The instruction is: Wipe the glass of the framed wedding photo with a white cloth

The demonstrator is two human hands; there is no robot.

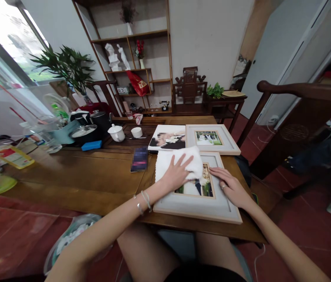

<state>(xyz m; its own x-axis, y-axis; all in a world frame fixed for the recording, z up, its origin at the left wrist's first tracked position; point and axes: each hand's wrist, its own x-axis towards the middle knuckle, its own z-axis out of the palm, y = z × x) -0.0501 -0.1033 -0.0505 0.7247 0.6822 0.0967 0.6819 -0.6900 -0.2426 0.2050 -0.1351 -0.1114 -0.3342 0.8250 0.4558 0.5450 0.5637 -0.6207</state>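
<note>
My left hand (178,172) lies spread on a white cloth (165,160), fingers apart, pressing it onto a framed photo. This picture frame (197,214) has a pale wood edge and a wide light-grey mount, and it rests at the table's near edge. Its photo (208,184) is partly hidden by the cloth and my hand. On the frame's right side, my right hand (230,188) rests flat with its fingers stretched out, touching the mount beside the photo. Nothing is held in it. The cloth's far edge reaches the other pictures behind.
Behind lie a second framed photo (230,143) and a photo panel (161,137). Left of them are a phone-like dark object (139,159), a white teapot (116,133), a white cup (136,132), a blue block (91,145) and a yellow-labelled bottle (15,156). A wooden chair (297,92) stands right.
</note>
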